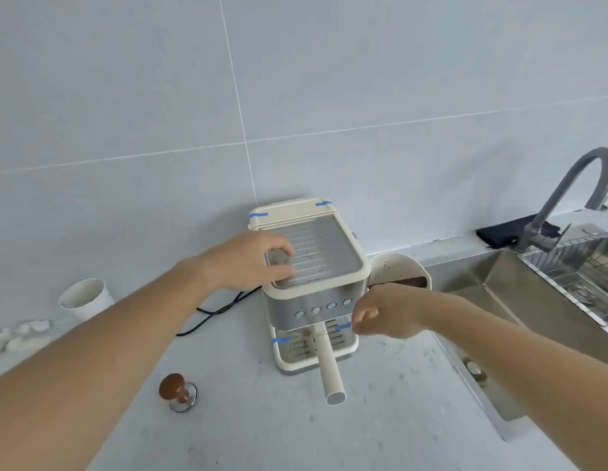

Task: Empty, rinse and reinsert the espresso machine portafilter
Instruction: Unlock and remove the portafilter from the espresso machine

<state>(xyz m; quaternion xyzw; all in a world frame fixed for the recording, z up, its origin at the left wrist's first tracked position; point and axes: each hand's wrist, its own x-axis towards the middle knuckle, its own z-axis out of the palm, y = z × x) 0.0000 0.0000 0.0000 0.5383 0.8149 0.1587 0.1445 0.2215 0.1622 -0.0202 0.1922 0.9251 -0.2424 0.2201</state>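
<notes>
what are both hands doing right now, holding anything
Left hand: open, fingers resting on top of the espresso machine, holding nothing.
Right hand: loosely curled by the machine's front, empty, not on the portafilter handle.

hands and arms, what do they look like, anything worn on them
Both arms are bare as far up as the view shows: no sleeves, gloves, watch or bracelet. The left hand and right hand show no rings on the fingers in view, though the image is soft. No markings or tape on either.
</notes>
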